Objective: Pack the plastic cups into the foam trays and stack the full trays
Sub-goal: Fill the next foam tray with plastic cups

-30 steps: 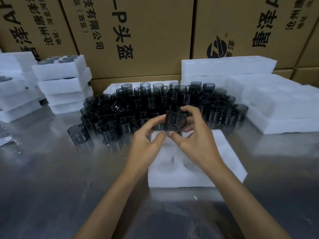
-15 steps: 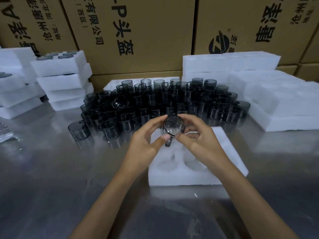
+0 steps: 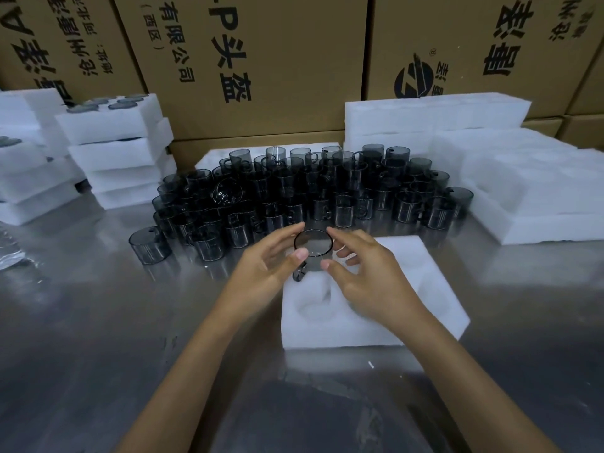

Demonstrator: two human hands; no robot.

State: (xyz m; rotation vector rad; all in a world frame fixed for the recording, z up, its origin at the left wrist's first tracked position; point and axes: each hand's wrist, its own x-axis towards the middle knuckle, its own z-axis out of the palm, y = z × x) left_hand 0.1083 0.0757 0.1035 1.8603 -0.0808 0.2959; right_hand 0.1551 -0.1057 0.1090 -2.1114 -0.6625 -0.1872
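Steel table (image 3: 98, 322): two hands, one cup (image 3: 313, 253), one tray (image 3: 376, 325).

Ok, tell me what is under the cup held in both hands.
Under the held cup lies the white foam tray, with one empty round pocket showing nearest the person. The left hand and right hand cover the foam straight beneath it.

A shiny metal tabletop (image 3: 98, 322) carries a white foam tray (image 3: 408, 308) at centre, a dense cluster of smoky plastic cups (image 3: 310, 191) toward 12 o'clock, stacked filled trays (image 3: 117, 158) at 10 o'clock, and empty foam trays (image 3: 523, 191) at 2 o'clock.
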